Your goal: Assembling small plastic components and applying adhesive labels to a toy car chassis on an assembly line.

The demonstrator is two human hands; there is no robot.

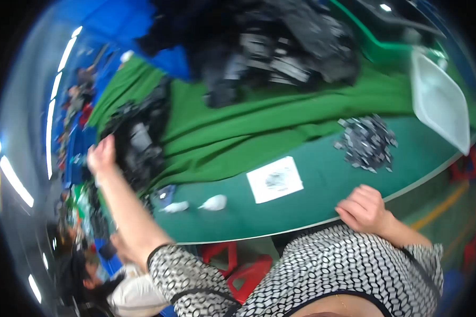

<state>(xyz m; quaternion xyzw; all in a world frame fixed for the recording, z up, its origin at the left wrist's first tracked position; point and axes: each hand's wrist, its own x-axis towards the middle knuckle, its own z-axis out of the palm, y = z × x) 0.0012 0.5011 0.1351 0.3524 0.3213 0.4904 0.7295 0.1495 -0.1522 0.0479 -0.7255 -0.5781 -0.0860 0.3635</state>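
Observation:
My left hand [101, 156] is stretched out to the far left, beside a heap of black plastic-looking pieces [137, 140] at the table's end. Blur smears its fingers, so I cannot see whether it holds anything. At the near table edge, my right hand [362, 208] is closed with curled fingers; whatever they might hold is hidden. Beyond it lies a pile of small grey and black flat pieces [367, 142]. A white sheet [275, 179] with a greyish patch on it lies left of that pile. Farther left are two white bulb-shaped objects [214, 203].
Green cloth [222, 124] covers the table's far part, under a large dark heap [285, 47]. A white tray [441, 100] stands at the right, near a green crate [381, 42]. A co-worker [121, 288] sits at lower left. A red stool [248, 274] is under the table.

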